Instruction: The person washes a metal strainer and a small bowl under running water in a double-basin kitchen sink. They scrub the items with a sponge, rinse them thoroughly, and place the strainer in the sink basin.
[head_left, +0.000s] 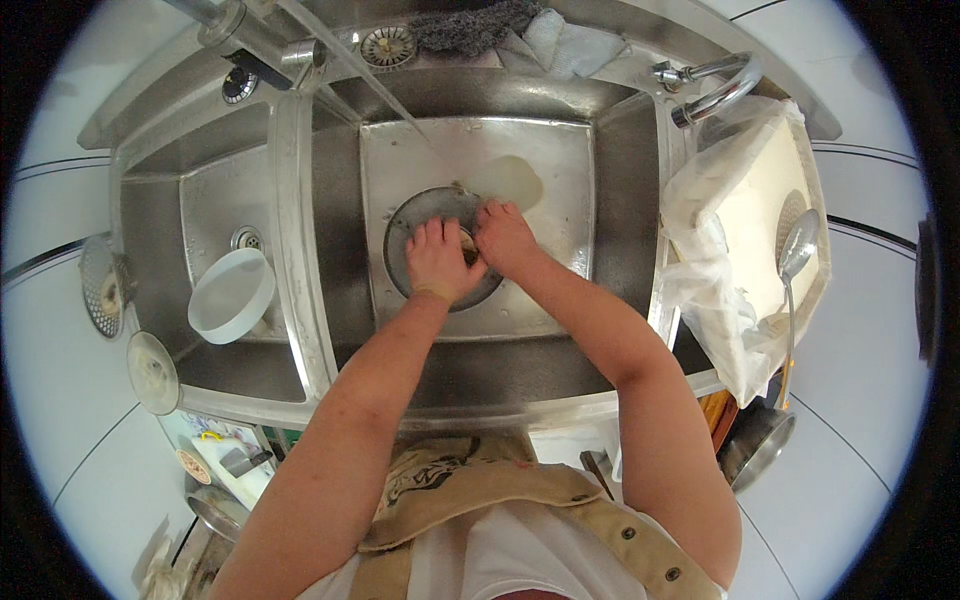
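A round metal basin (422, 211) rests on the floor of the large stainless steel sink basin (559, 300). My left hand (440, 256) is inside it, palm down with fingers spread forward, over something mostly hidden. My right hand (506, 236) is at the basin's right side, its fingers curled; whether it grips anything is not clear. Between the hands a small brownish thing (469, 247) shows, too covered to name. Pale, cloudy liquid (514, 182) lies on the sink floor behind my right hand.
The left sink compartment holds a white round bowl (231, 296). Taps (724, 86) stand at the back right and back left. A dark scrubbing cloth (472, 30) and grey cloth (574, 46) lie on the back ledge. At right, a plastic-lined container (757, 225) bears a metal ladle (797, 244).
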